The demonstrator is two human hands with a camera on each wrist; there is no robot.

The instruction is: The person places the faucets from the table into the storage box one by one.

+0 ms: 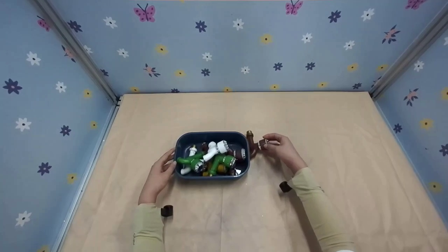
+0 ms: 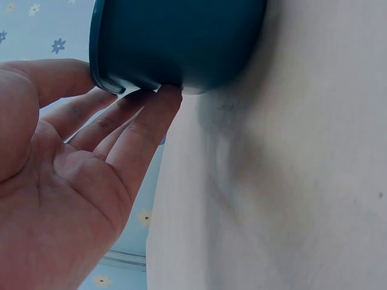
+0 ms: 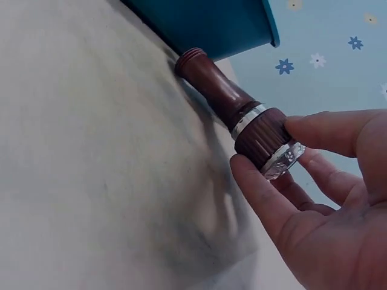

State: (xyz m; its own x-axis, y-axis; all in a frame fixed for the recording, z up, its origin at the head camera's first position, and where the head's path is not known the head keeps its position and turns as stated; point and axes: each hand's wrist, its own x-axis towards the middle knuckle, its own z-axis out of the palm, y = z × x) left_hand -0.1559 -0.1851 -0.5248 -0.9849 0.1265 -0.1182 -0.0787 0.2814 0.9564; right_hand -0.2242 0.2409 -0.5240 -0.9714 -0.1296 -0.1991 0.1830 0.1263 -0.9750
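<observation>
A dark blue plastic bin (image 1: 212,177) stands on the table, holding several plastic taps: a white tap (image 1: 213,149), a green tap (image 1: 223,161) and brown and yellow ones partly hidden beneath. My left hand (image 1: 159,176) touches the bin's left end; in the left wrist view its nearly straight fingers (image 2: 142,124) rest against the outer wall and its thumb is at the rim. Just outside the bin's right end is a brown tap (image 1: 252,146). My right hand (image 1: 283,150) pinches its ribbed knob (image 3: 263,139) between thumb and fingers.
Tan cloth (image 1: 224,112) covers the table. Blue flowered panels (image 1: 224,45) stand at the back and both sides, with metal posts (image 1: 78,52) at the corners. A small black wrist device (image 1: 167,210) sits at each sleeve.
</observation>
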